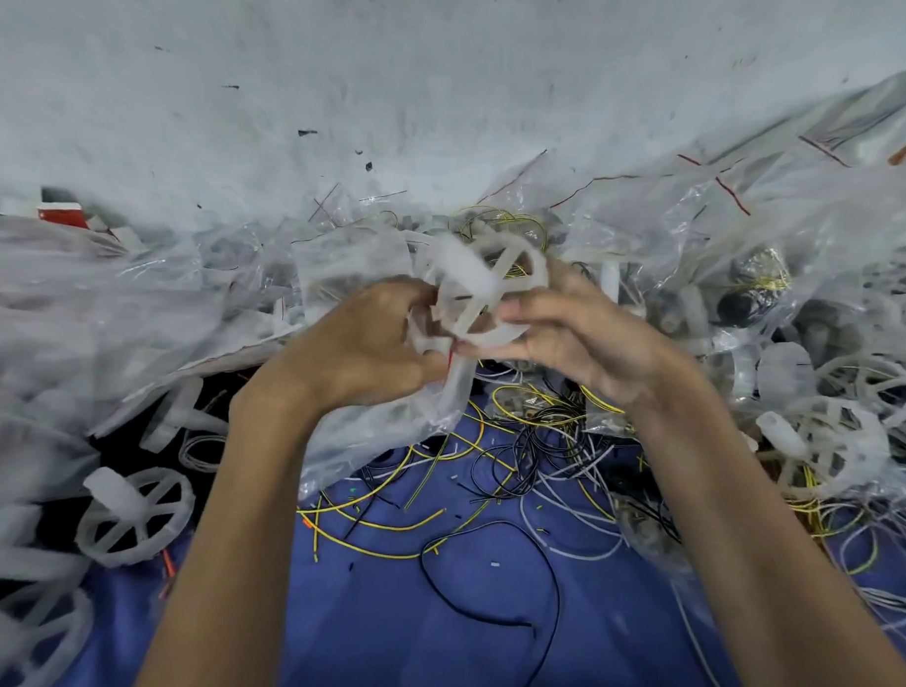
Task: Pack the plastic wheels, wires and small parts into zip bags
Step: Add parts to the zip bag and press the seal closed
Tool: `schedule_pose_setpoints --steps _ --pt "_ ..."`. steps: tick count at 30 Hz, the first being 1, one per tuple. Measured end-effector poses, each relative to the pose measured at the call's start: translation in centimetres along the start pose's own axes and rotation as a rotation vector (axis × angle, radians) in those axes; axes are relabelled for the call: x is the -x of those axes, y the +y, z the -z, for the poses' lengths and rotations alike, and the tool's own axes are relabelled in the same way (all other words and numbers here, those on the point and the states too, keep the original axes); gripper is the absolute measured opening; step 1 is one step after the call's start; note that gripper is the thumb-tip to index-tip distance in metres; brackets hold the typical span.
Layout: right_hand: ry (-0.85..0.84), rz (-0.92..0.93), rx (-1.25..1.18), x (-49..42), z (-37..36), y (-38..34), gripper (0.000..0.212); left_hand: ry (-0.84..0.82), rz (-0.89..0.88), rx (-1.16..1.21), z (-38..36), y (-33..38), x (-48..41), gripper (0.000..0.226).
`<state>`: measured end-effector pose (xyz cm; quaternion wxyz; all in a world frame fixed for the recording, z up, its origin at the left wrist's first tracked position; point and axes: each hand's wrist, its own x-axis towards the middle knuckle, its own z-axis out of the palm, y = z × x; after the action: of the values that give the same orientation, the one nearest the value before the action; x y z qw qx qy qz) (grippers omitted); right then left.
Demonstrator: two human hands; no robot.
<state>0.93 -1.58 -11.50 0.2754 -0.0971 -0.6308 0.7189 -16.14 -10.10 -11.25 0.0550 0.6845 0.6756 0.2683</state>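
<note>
Mid-task: right hand [569,339] grips a wheel [490,295] by its rim, left hand [368,341] clutches the zip bag [387,428] just below it. Packed bags [720,262] lie behind the wheel. Loose wires [522,459] and loose wheels [133,513] lie below it, so plenty left.

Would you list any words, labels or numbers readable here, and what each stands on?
None can be read.
The red and white box far left is too blurred to show print.
The clear plastic zip bags bear only red seal lines; the white spoked plastic wheel shows no lettering.
</note>
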Motion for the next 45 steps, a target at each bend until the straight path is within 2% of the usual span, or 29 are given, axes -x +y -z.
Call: schedule_pose_setpoints --steps 3,7,10,12,16,17,18,19,22,24,26,28,29,30,32,34,35,37,39,41,43,44,45 --pt "-0.017 -0.075 0.180 -0.5 -0.5 0.4 0.040 0.034 -0.005 -0.001 0.1 0.3 0.1 0.025" --pt "0.001 -0.205 0.177 -1.1 -0.2 0.8 0.024 0.014 0.004 -0.065 0.3 0.0 0.1 0.032" --pt "0.010 -0.296 0.271 -1.1 0.1 1.0 0.021 0.020 0.011 -0.084 0.4 -0.5 0.1 0.058" --pt "0.096 -0.324 0.366 -1.1 0.1 1.4 0.021 0.026 -0.003 -0.037 0.5 -0.3 0.2 0.065" --pt "0.119 -0.303 1.001 -1.6 0.3 2.3 0.022 -0.036 -0.037 -0.096 -0.6 1.0 0.0 0.064" --pt "0.136 -0.303 1.097 -1.7 0.4 2.2 0.022 -0.046 -0.051 -0.114 -0.9 1.2 -0.1 0.065" --pt "0.137 -0.294 1.108 -1.7 0.5 2.1 0.021 -0.051 -0.056 -0.128 -1.1 1.4 -0.2 0.067" --pt "0.129 -0.279 0.983 -1.6 0.5 2.0 0.019 -0.047 -0.055 -0.141 -1.1 1.5 -0.3 0.069" --pt "0.110 -0.187 0.371 -1.5 -0.4 1.5 0.023 0.046 -0.042 -0.170 -0.3 1.6 -0.1 0.070" --pt "0.081 -0.143 0.287 -1.6 -0.8 1.7 0.021 0.133 -0.028 -0.168 0.4 1.8 0.1 0.071" --pt "0.024 -0.173 0.549 -1.6 -1.5 2.1 0.017 0.150 -0.025 -0.165 0.7 2.1 0.3 0.072" --pt "-0.019 -0.234 0.968 -1.8 -2.0 2.9 0.028 0.057 -0.027 -0.172 0.4 2.2 0.4 0.069" --pt "0.000 -0.240 1.091 -2.0 -2.3 3.3 0.030 -0.003 -0.020 -0.173 0.2 2.1 0.3 0.069" --pt "0.025 -0.235 1.112 -2.1 -2.7 3.7 0.029 -0.048 -0.006 -0.175 0.1 2.1 0.3 0.071" --pt "0.036 -0.195 0.921 -2.2 -3.7 4.2 0.017 -0.067 0.038 -0.205 0.3 1.6 0.2 0.074" --pt "-0.046 -0.138 0.798 -2.4 -4.8 4.5 0.011 -0.049 0.067 -0.251 0.9 0.9 0.4 0.072" --pt "-0.102 -0.127 0.868 -2.5 -5.3 4.7 0.013 -0.047 0.075 -0.254 1.2 0.6 0.5 0.067" --pt "-0.245 -0.190 1.175 -2.9 -6.0 5.6 0.022 -0.060 0.078 -0.212 1.5 0.2 0.6 0.053" --pt "-0.291 -0.283 1.414 -3.3 -6.5 6.2 0.029 -0.091 0.070 -0.204 1.4 0.1 0.6 0.051" --pt "-0.344 -0.219 1.340 -3.4 -7.0 6.2 0.023 -0.122 0.068 -0.224 1.4 0.0 0.5 0.052" --pt "-0.410 -0.211 0.918 -3.6 -6.7 5.8 0.019 -0.136 0.119 -0.236 1.7 -0.4 0.6 0.057" --pt "-0.430 -0.220 0.715 -3.7 -6.2 5.3 0.026 -0.125 0.148 -0.241 2.0 -0.6 0.8 0.063" --pt "-0.395 -0.196 0.615 -4.0 -5.6 4.8 0.034 -0.103 0.170 -0.250 2.4 -1.0 0.9 0.066"
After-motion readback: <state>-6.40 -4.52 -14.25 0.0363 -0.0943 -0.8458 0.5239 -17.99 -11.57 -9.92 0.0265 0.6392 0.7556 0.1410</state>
